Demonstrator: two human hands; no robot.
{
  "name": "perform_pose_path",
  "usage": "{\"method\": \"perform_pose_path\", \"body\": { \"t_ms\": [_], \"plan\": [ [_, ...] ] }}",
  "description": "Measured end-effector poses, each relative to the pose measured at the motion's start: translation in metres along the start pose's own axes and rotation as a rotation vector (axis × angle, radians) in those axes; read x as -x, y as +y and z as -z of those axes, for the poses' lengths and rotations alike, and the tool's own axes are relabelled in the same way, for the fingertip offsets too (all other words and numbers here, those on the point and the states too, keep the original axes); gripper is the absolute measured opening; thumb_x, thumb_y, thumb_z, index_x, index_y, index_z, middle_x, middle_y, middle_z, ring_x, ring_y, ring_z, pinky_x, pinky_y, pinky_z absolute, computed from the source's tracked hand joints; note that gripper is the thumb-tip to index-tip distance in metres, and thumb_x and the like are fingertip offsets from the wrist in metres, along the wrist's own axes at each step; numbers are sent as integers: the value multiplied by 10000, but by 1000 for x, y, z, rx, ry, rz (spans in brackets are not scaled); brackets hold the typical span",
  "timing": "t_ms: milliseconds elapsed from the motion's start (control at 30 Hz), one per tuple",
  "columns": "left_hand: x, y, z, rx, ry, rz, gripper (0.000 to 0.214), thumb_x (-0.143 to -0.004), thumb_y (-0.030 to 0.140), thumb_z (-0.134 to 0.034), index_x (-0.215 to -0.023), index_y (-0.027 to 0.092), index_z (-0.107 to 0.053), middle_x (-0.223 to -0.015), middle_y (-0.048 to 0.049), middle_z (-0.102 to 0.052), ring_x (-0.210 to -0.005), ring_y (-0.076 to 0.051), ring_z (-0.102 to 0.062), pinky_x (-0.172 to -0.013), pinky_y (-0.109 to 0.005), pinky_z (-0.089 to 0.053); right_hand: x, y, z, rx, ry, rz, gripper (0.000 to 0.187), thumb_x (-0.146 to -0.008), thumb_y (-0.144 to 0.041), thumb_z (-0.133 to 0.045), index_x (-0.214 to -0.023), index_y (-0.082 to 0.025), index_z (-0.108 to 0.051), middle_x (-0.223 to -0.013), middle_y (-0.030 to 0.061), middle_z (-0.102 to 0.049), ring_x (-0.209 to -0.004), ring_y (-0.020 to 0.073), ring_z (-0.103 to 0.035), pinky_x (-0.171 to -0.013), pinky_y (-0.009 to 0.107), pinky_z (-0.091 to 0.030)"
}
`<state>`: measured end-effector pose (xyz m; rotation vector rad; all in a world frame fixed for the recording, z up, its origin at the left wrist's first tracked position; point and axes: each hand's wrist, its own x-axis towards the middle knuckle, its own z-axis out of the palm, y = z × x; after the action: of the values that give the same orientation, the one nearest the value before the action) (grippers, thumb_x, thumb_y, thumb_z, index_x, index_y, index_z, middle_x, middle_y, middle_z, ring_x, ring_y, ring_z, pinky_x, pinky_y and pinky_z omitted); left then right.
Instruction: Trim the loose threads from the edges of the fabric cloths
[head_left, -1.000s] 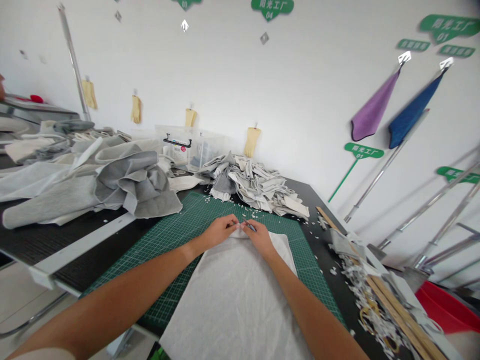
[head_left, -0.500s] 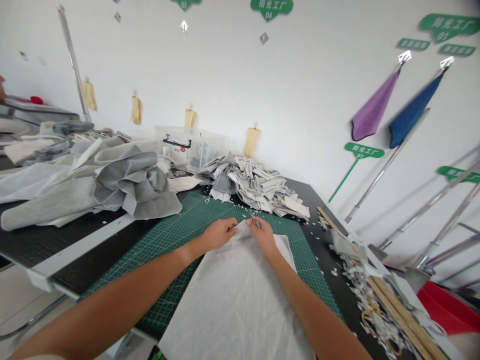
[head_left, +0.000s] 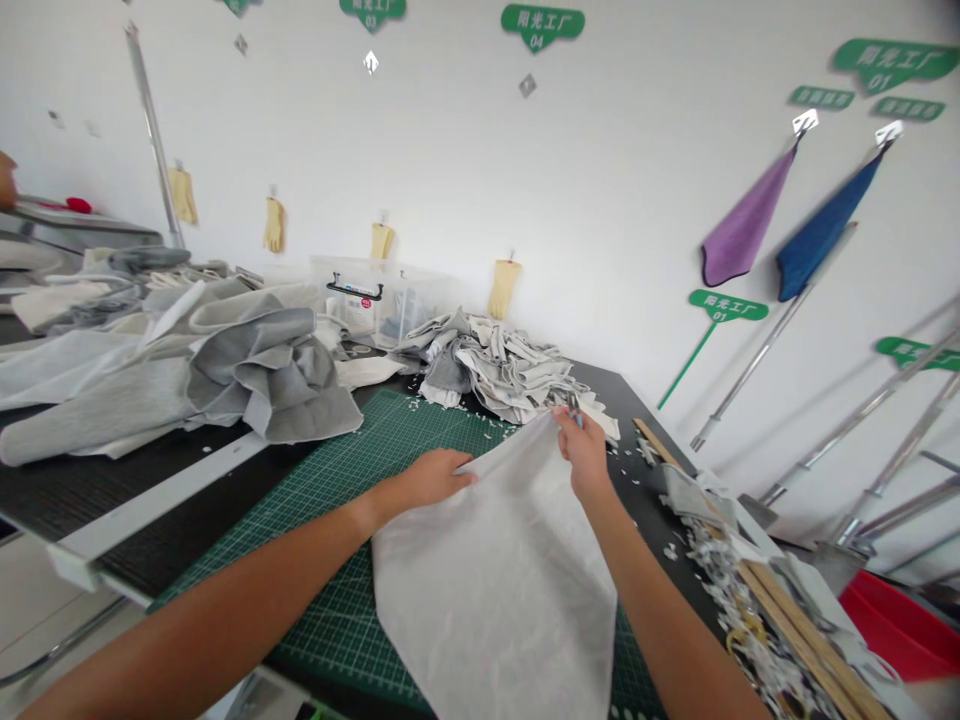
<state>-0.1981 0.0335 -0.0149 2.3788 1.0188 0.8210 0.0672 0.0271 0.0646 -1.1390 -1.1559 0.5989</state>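
Observation:
A pale grey cloth (head_left: 502,570) hangs spread between my hands, its near part reaching past the bottom of the view. My left hand (head_left: 435,478) is closed, pinching the cloth's far edge. Higher and to the right, my right hand (head_left: 585,450) grips the upper right corner of the same cloth. It also holds a small tool (head_left: 575,408) with a metal tip and a bluish handle, whose kind is partly hidden by the fingers. Beneath the cloth lies a green gridded cutting mat (head_left: 330,560).
Heaped grey cloths (head_left: 255,370) lie at the left, and a pile of folded pieces (head_left: 502,365) sits beyond the mat. A clear plastic box (head_left: 409,300) stands behind. Wooden strips (head_left: 795,630) and white scraps (head_left: 712,560) line the right edge, near a red container (head_left: 892,630).
My hands have moved apart. The right hand went up and to the right with the cloth's corner and the tool, pulling the far edge taut; the left stayed nearly in place.

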Motion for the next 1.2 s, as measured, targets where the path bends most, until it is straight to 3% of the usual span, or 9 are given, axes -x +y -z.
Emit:
{"method": "perform_pose_path", "body": {
  "t_ms": [167, 333, 467, 600, 833, 1033, 1200],
  "plan": [
    [-1, 0, 4, 66, -23, 10, 305, -887, 467, -590, -936, 213, -751, -940, -68, -760, -817, -238, -668, -694, -267, -419, -19, -37, 30, -138, 127, 73, 321, -726, -413, -763, -829, -154, -604, -476, -115, -313, -390, 38, -210, -364, 191, -131],
    [-7, 4, 10, 164, -12, 38, 350, -915, 472, -541, -902, 186, -742, -857, -32, -739, -762, -196, -635, -665, -241, -407, -25, -85, 67, -136, 302, 222, 263, -722, -328, -777, -850, -135, -652, -478, -98, -359, -376, 51, -268, -356, 218, -141],
    [-11, 16, 24, 328, 53, 54, 399, -923, 493, -517, -919, 157, -733, -856, -14, -713, -789, -177, -608, -682, -225, -414, -22, -120, 99, -154, 402, 377, 171, -723, -246, -779, -796, -138, -669, -507, -80, -362, -383, 50, -275, -362, 241, -116],
    [-14, 31, 46, 429, 155, 54, 352, -900, 461, -568, -950, 155, -735, -892, -21, -711, -840, -189, -600, -741, -241, -423, -16, -143, 126, -185, 423, 429, 127, -701, -196, -799, -748, -150, -690, -509, -88, -293, -379, 48, -226, -373, 260, -72],
    [-10, 54, 77, 662, 323, 51, 302, -897, 369, -580, -1070, 154, -701, -1039, -60, -684, -928, -198, -576, -782, -254, -430, 0, -170, 145, -166, 489, 527, 110, -686, -157, -820, -736, -147, -723, -564, -60, -334, -419, 42, -273, -380, 251, -95],
    [-4, 71, 84, 755, 412, 44, 386, -933, 496, -539, -792, 145, -610, -750, -10, -553, -722, -140, -467, -669, -246, -385, 10, -181, 152, -147, 462, 547, 204, -608, -106, -846, -741, -115, -692, -607, -60, -368, -441, 22, -298, -340, 180, -151],
    [2, 85, 95, 646, 399, -19, 402, -962, 489, -488, -747, 158, -562, -711, 6, -498, -700, -137, -436, -657, -250, -358, 10, -181, 163, -116, 450, 486, 219, -606, -124, -850, -747, -104, -684, -552, -68, -363, -416, 25, -292, -343, 184, -156]
  ]
}}
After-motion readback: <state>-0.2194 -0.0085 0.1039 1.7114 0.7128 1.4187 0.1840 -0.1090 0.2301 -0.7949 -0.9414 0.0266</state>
